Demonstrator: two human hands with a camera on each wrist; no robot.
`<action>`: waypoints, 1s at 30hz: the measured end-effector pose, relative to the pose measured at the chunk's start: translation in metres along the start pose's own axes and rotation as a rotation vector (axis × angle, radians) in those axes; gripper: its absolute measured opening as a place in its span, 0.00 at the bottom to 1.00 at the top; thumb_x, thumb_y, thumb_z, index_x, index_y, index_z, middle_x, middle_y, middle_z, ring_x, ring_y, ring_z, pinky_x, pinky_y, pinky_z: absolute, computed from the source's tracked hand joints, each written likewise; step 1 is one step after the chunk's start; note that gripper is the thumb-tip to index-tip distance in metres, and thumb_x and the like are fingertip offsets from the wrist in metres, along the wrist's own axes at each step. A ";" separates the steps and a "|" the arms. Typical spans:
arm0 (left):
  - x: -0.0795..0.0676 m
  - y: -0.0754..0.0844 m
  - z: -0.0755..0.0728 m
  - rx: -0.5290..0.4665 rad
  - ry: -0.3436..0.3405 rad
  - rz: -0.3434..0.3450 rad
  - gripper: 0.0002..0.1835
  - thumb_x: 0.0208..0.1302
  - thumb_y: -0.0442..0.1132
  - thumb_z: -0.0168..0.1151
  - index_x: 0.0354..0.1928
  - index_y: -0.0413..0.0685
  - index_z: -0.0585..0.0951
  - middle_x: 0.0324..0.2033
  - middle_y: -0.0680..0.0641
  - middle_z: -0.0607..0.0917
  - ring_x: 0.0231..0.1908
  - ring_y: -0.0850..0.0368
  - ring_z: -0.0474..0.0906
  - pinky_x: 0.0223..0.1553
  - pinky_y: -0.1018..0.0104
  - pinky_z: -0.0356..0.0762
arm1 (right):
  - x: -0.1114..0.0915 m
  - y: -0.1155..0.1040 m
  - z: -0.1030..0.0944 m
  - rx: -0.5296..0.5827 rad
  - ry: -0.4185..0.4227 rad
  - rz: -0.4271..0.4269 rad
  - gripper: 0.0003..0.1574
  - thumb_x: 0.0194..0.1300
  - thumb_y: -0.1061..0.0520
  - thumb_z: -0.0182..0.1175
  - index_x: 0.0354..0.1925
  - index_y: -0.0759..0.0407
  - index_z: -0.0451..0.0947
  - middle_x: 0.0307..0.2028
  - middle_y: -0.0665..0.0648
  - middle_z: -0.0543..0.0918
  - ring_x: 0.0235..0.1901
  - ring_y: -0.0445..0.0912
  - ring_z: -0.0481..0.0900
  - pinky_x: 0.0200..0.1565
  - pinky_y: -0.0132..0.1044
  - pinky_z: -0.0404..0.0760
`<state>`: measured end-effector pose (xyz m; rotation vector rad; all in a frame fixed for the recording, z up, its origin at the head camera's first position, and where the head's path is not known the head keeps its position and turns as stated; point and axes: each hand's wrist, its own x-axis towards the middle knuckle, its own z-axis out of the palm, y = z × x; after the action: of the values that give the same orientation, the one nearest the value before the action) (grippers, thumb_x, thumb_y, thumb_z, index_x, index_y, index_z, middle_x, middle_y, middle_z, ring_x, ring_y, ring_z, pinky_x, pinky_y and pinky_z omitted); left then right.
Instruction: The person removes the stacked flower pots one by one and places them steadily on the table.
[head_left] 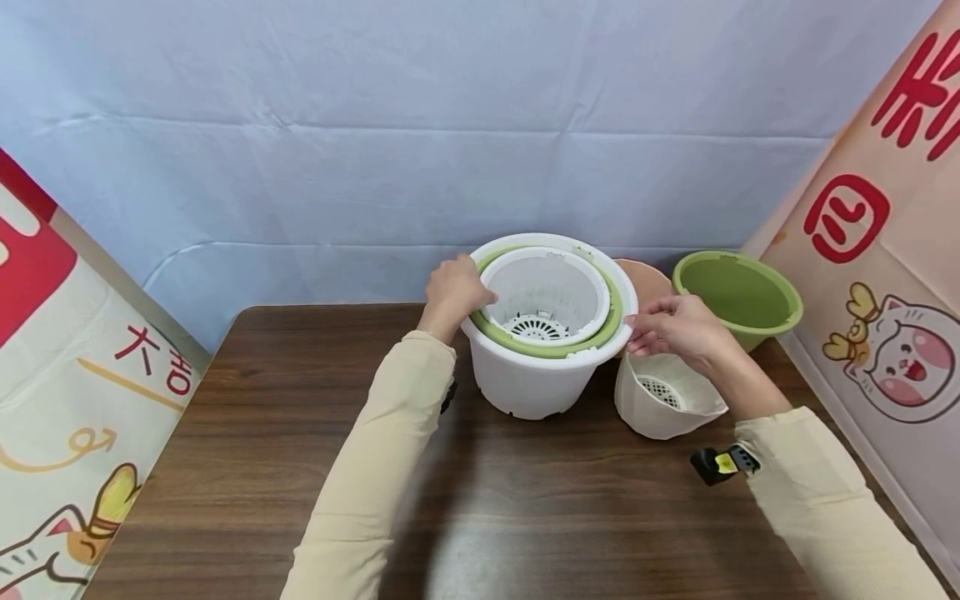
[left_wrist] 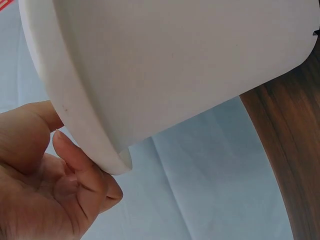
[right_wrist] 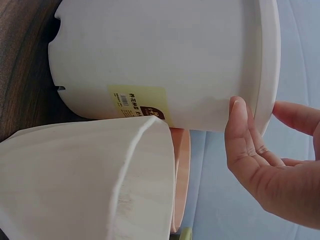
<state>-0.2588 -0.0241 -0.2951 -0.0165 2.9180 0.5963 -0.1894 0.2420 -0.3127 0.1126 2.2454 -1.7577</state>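
Note:
A large white flowerpot (head_left: 528,387) stands upright on the table. Nested in it are a green flowerpot (head_left: 551,350) and, innermost, a smaller white flowerpot (head_left: 547,283) with a slotted bottom. My left hand (head_left: 453,287) holds the large pot's rim at its left side; in the left wrist view, its fingers bend around the edge. On the opposite side, my right hand (head_left: 678,329) pinches the same rim between thumb and fingers. The right wrist view shows a yellow label (right_wrist: 140,105) low on the large pot's wall.
Right of the nested pots stands a cream pot (head_left: 663,417) with a wavy rim and a grid bottom. Behind it are a terracotta-coloured pot (head_left: 645,279) and a green pot (head_left: 738,287). A pale blue cloth (head_left: 360,183) hangs behind the brown wooden table (head_left: 300,417).

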 end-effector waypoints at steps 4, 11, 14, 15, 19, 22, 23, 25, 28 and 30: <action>0.000 0.000 0.001 -0.027 -0.003 -0.013 0.42 0.56 0.47 0.64 0.67 0.43 0.53 0.50 0.38 0.74 0.49 0.41 0.72 0.44 0.55 0.77 | -0.001 0.000 0.000 -0.001 -0.007 -0.002 0.19 0.64 0.66 0.52 0.47 0.78 0.59 0.24 0.57 0.79 0.24 0.44 0.80 0.33 0.35 0.84; -0.001 -0.001 0.002 -0.029 0.006 0.005 0.42 0.57 0.45 0.62 0.67 0.46 0.50 0.45 0.38 0.77 0.45 0.42 0.74 0.38 0.56 0.78 | -0.001 0.000 0.000 -0.003 -0.006 -0.002 0.18 0.64 0.66 0.52 0.47 0.77 0.59 0.24 0.57 0.78 0.24 0.44 0.80 0.33 0.35 0.84; -0.001 -0.001 0.003 -0.023 0.017 0.003 0.43 0.55 0.49 0.64 0.66 0.45 0.52 0.45 0.38 0.77 0.46 0.42 0.74 0.39 0.56 0.78 | -0.001 0.000 0.000 -0.004 -0.007 -0.005 0.18 0.64 0.66 0.52 0.47 0.77 0.60 0.24 0.57 0.79 0.24 0.44 0.80 0.33 0.35 0.84; 0.000 -0.001 0.003 -0.024 0.019 0.001 0.44 0.54 0.50 0.65 0.66 0.44 0.52 0.45 0.38 0.77 0.46 0.42 0.74 0.39 0.56 0.78 | -0.001 0.000 0.000 -0.004 -0.009 -0.007 0.18 0.64 0.66 0.52 0.46 0.77 0.60 0.24 0.57 0.79 0.24 0.44 0.80 0.32 0.35 0.84; 0.001 -0.001 0.005 -0.007 0.035 0.009 0.48 0.50 0.55 0.67 0.66 0.44 0.53 0.46 0.38 0.77 0.46 0.42 0.74 0.39 0.56 0.78 | -0.001 0.001 0.000 0.001 -0.015 -0.011 0.18 0.64 0.65 0.52 0.46 0.77 0.60 0.24 0.58 0.79 0.24 0.44 0.80 0.32 0.35 0.84; 0.001 -0.001 0.006 0.015 0.041 0.029 0.47 0.51 0.54 0.67 0.65 0.44 0.53 0.43 0.38 0.78 0.44 0.42 0.75 0.38 0.56 0.79 | -0.001 0.000 0.000 0.001 -0.020 -0.013 0.18 0.64 0.65 0.52 0.46 0.77 0.60 0.24 0.58 0.79 0.24 0.44 0.81 0.32 0.35 0.84; 0.001 -0.001 0.006 0.022 0.042 0.035 0.46 0.52 0.54 0.67 0.65 0.45 0.52 0.43 0.38 0.78 0.43 0.42 0.75 0.38 0.57 0.79 | -0.001 0.000 0.000 0.002 -0.021 -0.012 0.18 0.64 0.65 0.52 0.46 0.77 0.60 0.24 0.58 0.79 0.25 0.44 0.81 0.32 0.35 0.84; 0.001 -0.002 0.007 0.027 0.042 0.043 0.44 0.53 0.52 0.66 0.64 0.45 0.53 0.41 0.38 0.78 0.43 0.42 0.76 0.37 0.57 0.78 | -0.001 0.000 -0.001 0.002 -0.022 -0.012 0.18 0.64 0.65 0.52 0.47 0.78 0.59 0.24 0.58 0.79 0.25 0.44 0.81 0.32 0.35 0.84; 0.001 -0.002 0.006 0.032 0.041 0.050 0.41 0.55 0.50 0.65 0.64 0.45 0.54 0.41 0.38 0.78 0.42 0.42 0.76 0.37 0.56 0.78 | -0.001 0.000 0.000 0.004 -0.020 -0.011 0.19 0.64 0.65 0.53 0.47 0.77 0.59 0.24 0.58 0.79 0.25 0.44 0.81 0.32 0.35 0.84; 0.001 -0.003 0.006 0.036 0.041 0.054 0.39 0.56 0.49 0.64 0.63 0.45 0.55 0.41 0.38 0.77 0.42 0.41 0.76 0.36 0.56 0.79 | -0.001 0.000 -0.001 0.004 -0.019 -0.010 0.19 0.64 0.65 0.53 0.47 0.77 0.59 0.24 0.58 0.79 0.25 0.44 0.81 0.32 0.34 0.83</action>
<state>-0.2588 -0.0239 -0.3020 0.0556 2.9765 0.5581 -0.1880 0.2428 -0.3127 0.0849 2.2330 -1.7608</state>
